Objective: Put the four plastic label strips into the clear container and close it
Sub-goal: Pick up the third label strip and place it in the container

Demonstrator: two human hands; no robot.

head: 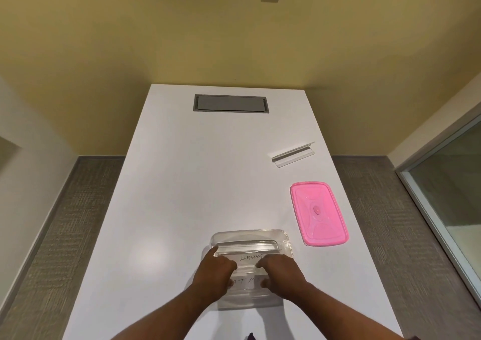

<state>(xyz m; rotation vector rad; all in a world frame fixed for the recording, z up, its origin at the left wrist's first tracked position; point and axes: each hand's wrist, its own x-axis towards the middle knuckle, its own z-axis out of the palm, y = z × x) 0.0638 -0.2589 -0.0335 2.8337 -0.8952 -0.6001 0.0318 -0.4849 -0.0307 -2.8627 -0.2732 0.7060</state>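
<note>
The clear container (250, 235) stands open on the white table near its front edge. Label strips lie inside it: one reads ELEPHANT (251, 257), and another with handwriting (246, 282) sits nearer to me between my hands. My left hand (212, 274) and my right hand (281, 274) both reach into the container, fingers curled on the ends of that nearer strip. One more clear strip (292, 155) lies alone on the table at the far right. The pink lid (318, 213) lies flat to the right of the container.
A grey recessed hatch (230, 103) is set into the white table (169, 196) at its far end. Carpeted floor runs along both sides. A glass panel (447, 183) stands at the right. A small dark object (250, 336) peeks in at the bottom edge.
</note>
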